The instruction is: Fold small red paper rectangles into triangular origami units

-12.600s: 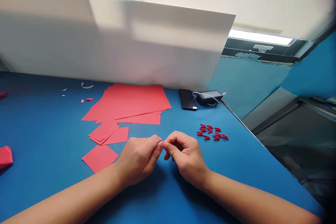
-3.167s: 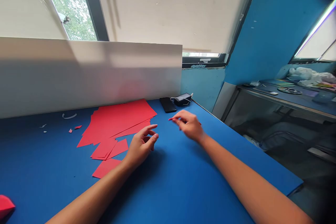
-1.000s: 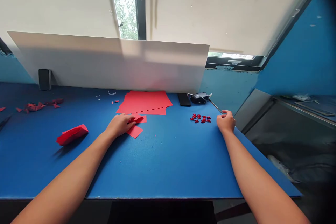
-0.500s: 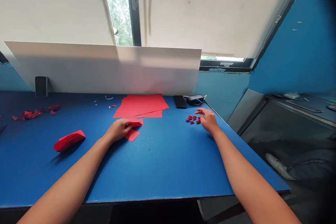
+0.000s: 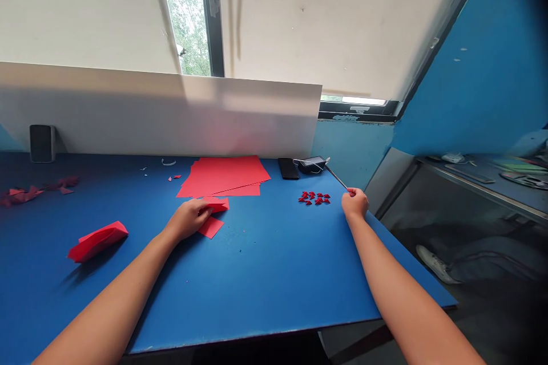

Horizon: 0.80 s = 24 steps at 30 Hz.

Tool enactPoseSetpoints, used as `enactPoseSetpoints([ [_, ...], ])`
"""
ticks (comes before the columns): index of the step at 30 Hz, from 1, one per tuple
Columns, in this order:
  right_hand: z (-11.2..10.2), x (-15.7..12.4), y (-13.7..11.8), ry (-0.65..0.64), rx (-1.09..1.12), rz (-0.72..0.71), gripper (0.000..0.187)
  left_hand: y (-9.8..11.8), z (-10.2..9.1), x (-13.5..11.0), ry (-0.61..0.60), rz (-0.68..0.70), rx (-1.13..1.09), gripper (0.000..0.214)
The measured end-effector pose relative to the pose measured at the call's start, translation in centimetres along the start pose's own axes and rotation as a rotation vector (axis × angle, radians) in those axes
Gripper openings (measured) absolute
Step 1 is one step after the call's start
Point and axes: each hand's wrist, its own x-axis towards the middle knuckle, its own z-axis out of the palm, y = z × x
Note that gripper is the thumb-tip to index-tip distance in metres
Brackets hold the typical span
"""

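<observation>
Head view: right hand (image 5: pixel 355 204) at table edge (image 5: pixel 411 256).

Single head-worn view, looking forward and down, near blue table (image 5: pixel 265 274), facing window (image 5: pixel 188 17)

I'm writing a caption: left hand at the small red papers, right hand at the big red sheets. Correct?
The right hand isn't there: the head view shows it just right of the small folded red pieces. The left hand is at the small red papers.
</observation>
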Motion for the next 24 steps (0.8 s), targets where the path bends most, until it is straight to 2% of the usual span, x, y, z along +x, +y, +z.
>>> enactPoseSetpoints([
  [7,-0.1,-0.5,-0.5,0.112,0.04,0.043,0.03,0.7,0.1,0.2,0.038,0.04,-0.051,0.035],
  [12,0.3,0.5,-0.5,0.127,0.012,0.159,0.032,0.9,0.9,0.3,0.067,0.081,-0.089,0.032],
  [15,0.2,1.1,-0.2,0.117,-0.032,0.196,0.025,1.7,1.1,0.3,0.023,0.155,-0.081,0.032],
  [18,-0.4,1.4,-0.2,0.112,-0.079,0.149,0.015,2.7,1.3,0.2,0.039,0.204,-0.079,0.032],
  [24,-1.3,0.9,-0.7,0.128,-0.129,0.015,0.036,3.7,1.4,-0.1,0.12,0.192,-0.097,0.029],
])
